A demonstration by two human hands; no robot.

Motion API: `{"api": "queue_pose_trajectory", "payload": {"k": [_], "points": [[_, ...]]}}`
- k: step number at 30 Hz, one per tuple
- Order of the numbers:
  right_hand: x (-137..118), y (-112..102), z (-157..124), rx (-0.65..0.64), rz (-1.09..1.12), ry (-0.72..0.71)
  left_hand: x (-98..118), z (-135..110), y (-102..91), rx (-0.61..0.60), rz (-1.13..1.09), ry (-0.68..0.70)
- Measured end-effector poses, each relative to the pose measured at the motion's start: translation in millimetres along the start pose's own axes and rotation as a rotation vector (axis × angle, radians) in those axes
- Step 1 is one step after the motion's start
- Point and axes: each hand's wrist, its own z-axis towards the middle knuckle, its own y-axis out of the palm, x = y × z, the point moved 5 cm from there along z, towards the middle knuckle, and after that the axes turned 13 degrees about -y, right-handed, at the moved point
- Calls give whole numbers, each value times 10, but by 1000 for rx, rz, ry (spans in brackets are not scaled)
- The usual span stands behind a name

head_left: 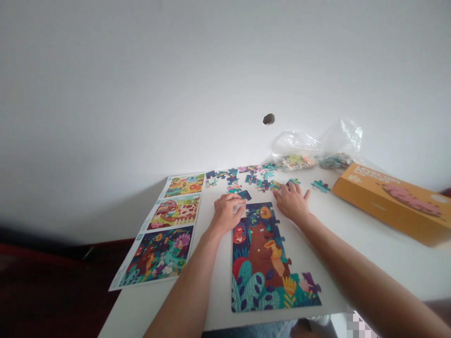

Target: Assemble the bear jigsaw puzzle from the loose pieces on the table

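A partly joined jigsaw puzzle [262,263] lies flat on the table, showing a brown bear among blue and teal leaves. At its upper left corner is my left hand [227,215], fingers bent and closed on a dark blue puzzle piece [244,195]. My right hand [292,204] rests beyond the puzzle's upper right corner with its fingers apart. Its fingertips touch or cover loose pieces [294,181] there; exactly which ones is hard to tell. Several more loose pieces [263,185] are scattered behind both hands.
A reference sheet [164,220] with three pictures lies on the left, reaching over the table edge. Clear plastic bags of pieces [298,162] stand at the back against the wall. An orange puzzle box [394,202] occupies the right side. One teal piece [320,186] lies beside the box.
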Motion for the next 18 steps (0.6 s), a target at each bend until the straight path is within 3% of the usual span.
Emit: {"api": "queue_pose_trajectory", "payload": {"k": [5, 10, 18], "points": [[268, -104, 117, 76, 48, 84, -6, -9, -1, -14, -6, -4], [639, -83, 237, 9, 52, 147, 27, -38, 5, -61, 64, 13], [682, -5, 284, 58, 48, 168, 31, -46, 19, -84, 84, 20]]}}
